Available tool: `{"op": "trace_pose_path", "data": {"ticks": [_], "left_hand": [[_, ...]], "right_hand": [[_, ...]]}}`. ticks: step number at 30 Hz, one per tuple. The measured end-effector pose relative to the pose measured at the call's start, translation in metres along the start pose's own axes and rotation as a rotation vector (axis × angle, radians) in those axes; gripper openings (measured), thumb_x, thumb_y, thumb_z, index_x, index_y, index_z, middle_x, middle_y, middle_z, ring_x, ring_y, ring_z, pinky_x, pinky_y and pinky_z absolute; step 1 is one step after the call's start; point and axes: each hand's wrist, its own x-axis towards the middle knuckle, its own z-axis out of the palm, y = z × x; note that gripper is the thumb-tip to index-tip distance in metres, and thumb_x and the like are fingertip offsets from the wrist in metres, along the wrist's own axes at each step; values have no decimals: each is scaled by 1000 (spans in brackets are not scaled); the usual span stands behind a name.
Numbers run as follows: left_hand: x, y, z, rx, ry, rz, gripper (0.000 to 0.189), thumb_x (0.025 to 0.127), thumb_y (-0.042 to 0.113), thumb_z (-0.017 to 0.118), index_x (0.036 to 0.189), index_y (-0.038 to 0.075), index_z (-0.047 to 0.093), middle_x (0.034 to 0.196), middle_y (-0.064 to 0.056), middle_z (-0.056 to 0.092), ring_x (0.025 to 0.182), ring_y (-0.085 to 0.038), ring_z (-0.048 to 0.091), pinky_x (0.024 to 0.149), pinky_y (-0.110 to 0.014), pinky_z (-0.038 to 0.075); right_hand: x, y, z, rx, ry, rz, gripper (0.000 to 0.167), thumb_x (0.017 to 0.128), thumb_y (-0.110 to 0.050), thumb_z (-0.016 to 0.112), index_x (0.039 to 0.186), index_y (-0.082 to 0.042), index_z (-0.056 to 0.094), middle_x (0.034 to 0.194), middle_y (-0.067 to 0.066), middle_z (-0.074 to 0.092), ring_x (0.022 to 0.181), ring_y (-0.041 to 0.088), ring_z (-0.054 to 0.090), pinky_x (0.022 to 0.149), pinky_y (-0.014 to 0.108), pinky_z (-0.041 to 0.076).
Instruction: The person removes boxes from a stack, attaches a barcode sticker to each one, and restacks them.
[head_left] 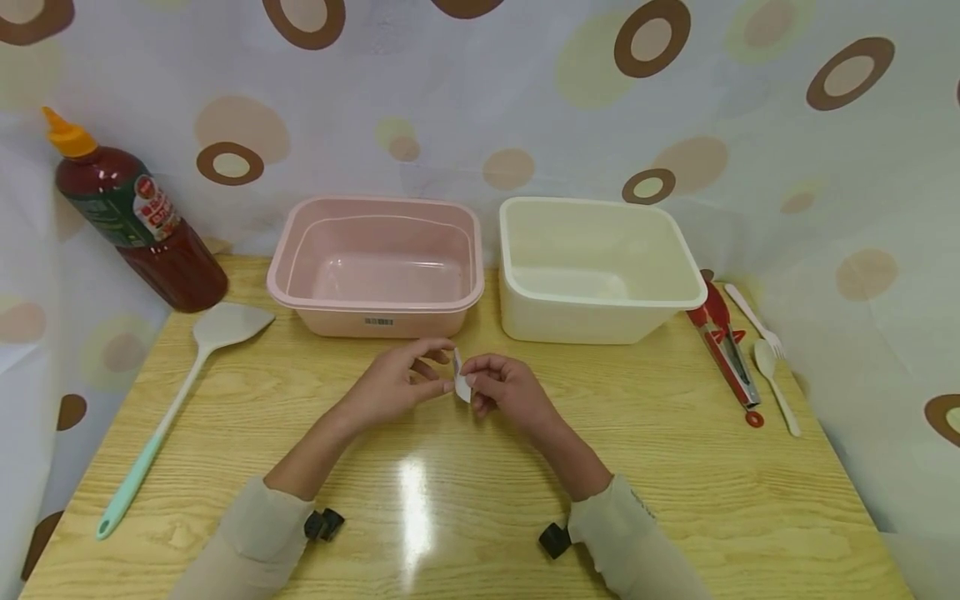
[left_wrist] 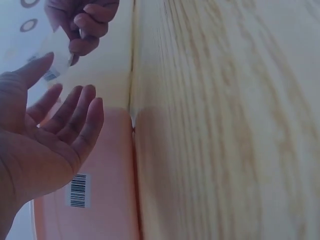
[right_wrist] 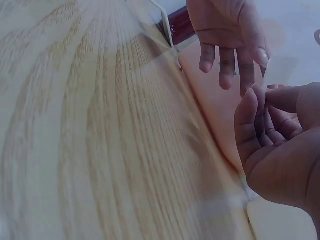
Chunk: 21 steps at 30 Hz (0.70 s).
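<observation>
A small, thin white piece (head_left: 462, 387) with a dark printed patch is between the hands, just in front of the two tubs; its exact kind does not show. My right hand (head_left: 510, 392) pinches it between thumb and curled fingers, as also seen in the right wrist view. My left hand (head_left: 393, 383) is at its other edge, thumb and index finger spread apart with their tips right beside it. In the left wrist view the left thumb overlaps the white piece (left_wrist: 61, 52), and the other fingers of the left hand (left_wrist: 45, 145) are loosely extended.
Behind the hands stand a pink tub (head_left: 378, 323) and a cream tub (head_left: 573, 325). At left are a red sauce bottle (head_left: 183, 271) and a long-handled turner (head_left: 180, 400). Tongs (head_left: 727, 350), a fork (head_left: 753, 321) and a spoon (head_left: 776, 387) lie at right on the wooden table (head_left: 675, 467).
</observation>
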Motion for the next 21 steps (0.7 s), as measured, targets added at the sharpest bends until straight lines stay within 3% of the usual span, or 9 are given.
{"op": "trace_pose_path", "data": {"ticks": [4,8,11,16,21], "left_hand": [[-1,0,1,-12,-15,19,23,91,23,77,113,17,73,116,-3,73,103,-20,68,85,-34,57],[-3,3,1,-29,-16,9,9,90,25,78,95,19,74,105,1,74,94,-19,67,75,-32,56],[-3,5,1,-50,7,-18,11,92,28,76,92,18,71,104,-1,74,91,-19,67,75,-33,56],[-2,6,0,-57,76,-54,17,94,28,74,87,14,68,101,-4,76,94,-17,69,79,-32,57],[0,5,0,-97,78,-109,16,93,24,75,87,9,72,95,-9,79,88,-25,75,66,-27,53]], "right_hand": [[-2,0,1,-15,-35,7,26,104,-9,53,122,7,61,87,6,67,67,13,60,62,25,56],[-3,1,2,-24,-69,17,26,105,-9,52,123,7,61,95,20,66,66,13,61,63,25,56],[-3,1,2,-38,-66,20,27,106,-13,51,123,6,61,99,27,65,66,14,62,63,27,56],[-3,2,1,-75,-7,3,31,109,-22,47,120,2,64,106,25,68,69,16,64,65,30,57],[-2,2,-3,-88,55,-40,34,110,-27,45,114,0,65,108,22,69,72,17,66,67,31,58]]}}
